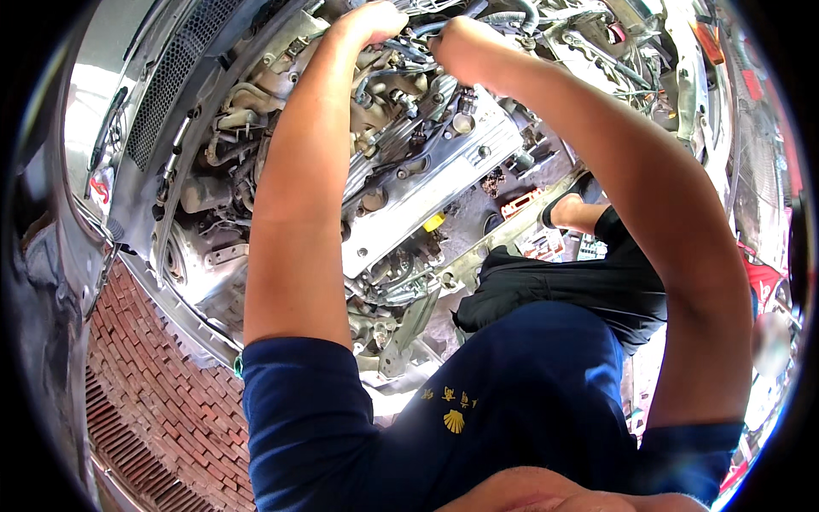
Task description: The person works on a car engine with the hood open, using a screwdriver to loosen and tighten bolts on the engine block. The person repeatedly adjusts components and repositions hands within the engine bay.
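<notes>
Both my arms reach forward over an engine [465,158] with a silver ribbed cover. At the far side of the engine bay, my left hand [376,22] is closed, its fingers curled near hoses and wires. My right hand [467,49] is beside it, a short gap to the right, also closed, with the fingers bent down among dark wiring [418,60]. Whatever either hand grips is hidden behind the fingers. Metal fittings and a thin dark hose run just below the hands, between the arms.
A yellow cap [434,222] is on the near part of the engine. To the left are a black mesh grille [183,77] and the car's body edge, with red brick paving [158,375] below. Wire bundles [597,64] fill the far right. My leg in black trousers [554,286] is close by.
</notes>
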{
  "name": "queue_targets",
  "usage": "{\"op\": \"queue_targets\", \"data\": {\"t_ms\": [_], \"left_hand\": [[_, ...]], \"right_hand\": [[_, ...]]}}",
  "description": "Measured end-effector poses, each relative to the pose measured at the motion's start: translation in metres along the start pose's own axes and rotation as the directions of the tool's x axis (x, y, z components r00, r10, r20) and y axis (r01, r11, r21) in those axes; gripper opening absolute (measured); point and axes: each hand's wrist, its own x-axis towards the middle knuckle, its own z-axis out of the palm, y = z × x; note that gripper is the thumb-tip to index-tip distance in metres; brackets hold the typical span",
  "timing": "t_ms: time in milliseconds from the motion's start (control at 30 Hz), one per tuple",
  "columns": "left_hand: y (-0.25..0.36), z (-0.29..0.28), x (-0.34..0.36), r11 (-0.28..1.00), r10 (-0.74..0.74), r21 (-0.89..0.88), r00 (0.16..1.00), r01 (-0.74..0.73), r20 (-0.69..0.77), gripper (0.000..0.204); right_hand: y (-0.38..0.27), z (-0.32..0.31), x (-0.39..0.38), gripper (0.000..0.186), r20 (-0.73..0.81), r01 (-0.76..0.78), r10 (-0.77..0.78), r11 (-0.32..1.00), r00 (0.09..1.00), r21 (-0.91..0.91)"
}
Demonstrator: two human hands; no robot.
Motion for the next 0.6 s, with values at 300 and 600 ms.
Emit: {"op": "queue_targets", "data": {"t_ms": [300,600], "left_hand": [[0.017,-0.015,-0.034,0.995,0.007,0.098,1.000,-0.009,0.026,0.050],[0.016,-0.017,-0.029,0.995,0.054,0.088,0.998,-0.057,0.035,0.053]], "right_hand": [[-0.009,-0.012,-0.033,0.022,-0.221,0.169,-0.271,0.905,0.937,-0.390],[-0.010,-0.012,0.001,0.047,0.181,-0.235,0.178,0.900,0.967,0.368]]}}
